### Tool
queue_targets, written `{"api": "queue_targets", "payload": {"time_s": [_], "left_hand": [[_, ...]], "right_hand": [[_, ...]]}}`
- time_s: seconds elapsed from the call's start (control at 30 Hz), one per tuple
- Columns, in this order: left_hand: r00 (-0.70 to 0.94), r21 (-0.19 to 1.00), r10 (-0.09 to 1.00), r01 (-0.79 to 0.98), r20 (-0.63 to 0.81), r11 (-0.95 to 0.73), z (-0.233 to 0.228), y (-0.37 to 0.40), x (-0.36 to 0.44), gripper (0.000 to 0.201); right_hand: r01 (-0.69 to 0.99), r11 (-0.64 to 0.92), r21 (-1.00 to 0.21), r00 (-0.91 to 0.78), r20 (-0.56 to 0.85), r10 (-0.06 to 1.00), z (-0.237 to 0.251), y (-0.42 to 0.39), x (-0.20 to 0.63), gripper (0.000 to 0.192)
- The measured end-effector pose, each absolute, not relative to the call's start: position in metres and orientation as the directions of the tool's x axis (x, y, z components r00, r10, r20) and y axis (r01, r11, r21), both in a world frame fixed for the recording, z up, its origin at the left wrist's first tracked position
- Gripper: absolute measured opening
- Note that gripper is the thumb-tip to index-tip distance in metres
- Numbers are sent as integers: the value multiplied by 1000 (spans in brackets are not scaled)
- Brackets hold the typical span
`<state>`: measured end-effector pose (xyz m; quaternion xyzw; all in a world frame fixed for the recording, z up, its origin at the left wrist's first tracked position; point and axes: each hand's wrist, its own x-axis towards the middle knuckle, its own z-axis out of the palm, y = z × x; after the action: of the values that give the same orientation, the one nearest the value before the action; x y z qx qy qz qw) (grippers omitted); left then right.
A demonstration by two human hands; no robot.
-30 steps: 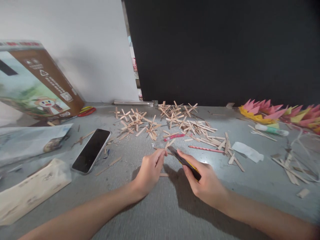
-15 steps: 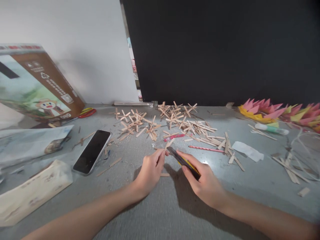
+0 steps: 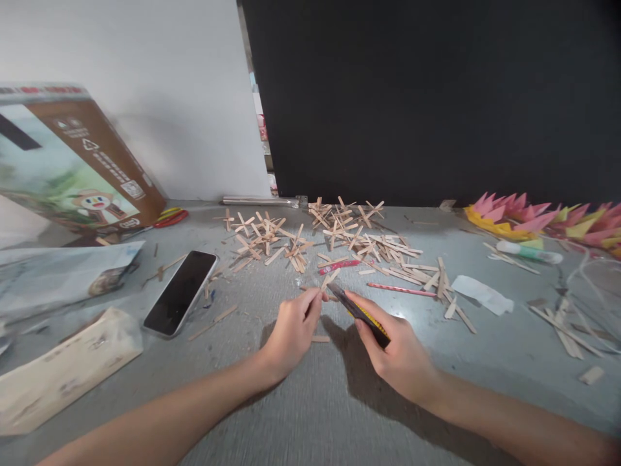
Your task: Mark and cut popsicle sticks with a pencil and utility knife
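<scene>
My right hand (image 3: pixel 395 346) grips a black and yellow utility knife (image 3: pixel 358 312), its tip pointing up-left toward my left fingertips. My left hand (image 3: pixel 292 329) rests on the grey table (image 3: pixel 310 401), fingers pinched on a small wooden stick (image 3: pixel 330 297) lying flat; the knife tip meets that stick. A short cut stick piece (image 3: pixel 321 338) lies just right of the left hand. Behind the hands spread piles of crossed wooden sticks (image 3: pixel 339 239).
A black phone (image 3: pixel 181 292) lies at left, near a tilted cardboard box (image 3: pixel 72 168), plastic bags (image 3: pixel 58 275) and a wooden board (image 3: pixel 63 369). A pink pencil (image 3: pixel 400 290), white paper scrap (image 3: pixel 482 294), glue tube (image 3: pixel 528 251) and pink-yellow paper flowers (image 3: pixel 543 220) lie right. A black panel stands behind.
Almost nothing differs. The knife tip has shifted slightly against the stick and the view has moved a little; both hands stay in place.
</scene>
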<state>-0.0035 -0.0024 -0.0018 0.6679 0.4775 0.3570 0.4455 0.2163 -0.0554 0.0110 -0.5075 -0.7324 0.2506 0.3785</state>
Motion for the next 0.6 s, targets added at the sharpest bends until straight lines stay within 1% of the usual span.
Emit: {"api": "queue_targets", "payload": {"time_s": [0.13,0.3,0.43,0.5,0.6], "left_hand": [[293,933,955,325,54,-153,-2,-1,-4,36],[305,942,951,303,49,-145,-3,-2,-4,36],[286,953,958,288,12,-98,-1,-3,-2,38],[272,955,962,282,9,-89,0,-4,0,39],[249,966,968,248,9,-73,1,-2,3,40]], "right_hand": [[563,370,-739,-199,313,929,8,-56,216,56],[543,329,-772,-201,261,944,10,-57,214,54],[496,309,-811,-211,233,949,13,-54,213,50],[417,248,-875,-206,174,963,14,-51,214,47],[196,3,-981,-218,-41,975,16,-47,214,50]]}}
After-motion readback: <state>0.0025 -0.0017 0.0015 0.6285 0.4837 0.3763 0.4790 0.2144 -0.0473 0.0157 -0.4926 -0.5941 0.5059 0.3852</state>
